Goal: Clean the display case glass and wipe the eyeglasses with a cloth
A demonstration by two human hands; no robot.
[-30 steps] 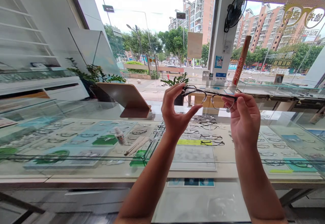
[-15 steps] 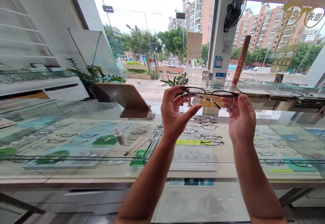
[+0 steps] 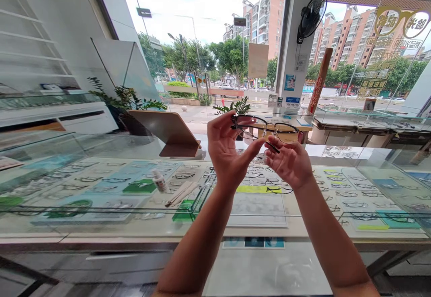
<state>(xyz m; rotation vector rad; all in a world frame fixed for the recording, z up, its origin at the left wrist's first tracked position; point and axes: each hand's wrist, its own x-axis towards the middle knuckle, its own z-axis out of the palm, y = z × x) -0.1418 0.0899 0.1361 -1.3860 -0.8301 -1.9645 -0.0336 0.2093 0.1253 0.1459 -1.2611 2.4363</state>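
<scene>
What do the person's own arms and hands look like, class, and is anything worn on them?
The left forearm and the right forearm are bare, with no sleeve in view. The left hand and the right hand are ungloved, and no ring, watch or bracelet shows.

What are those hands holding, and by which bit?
Glasses. The left hand holds them by an outer corner; the right hand is at an earpiece tip, but whether it grips can't be told.

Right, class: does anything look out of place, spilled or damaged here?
No spill or damage shows. Slightly odd: the white bottle and apparent beige cloth, left of the left hand, aren't eyewear but appear among displayed eyeglasses.
</scene>
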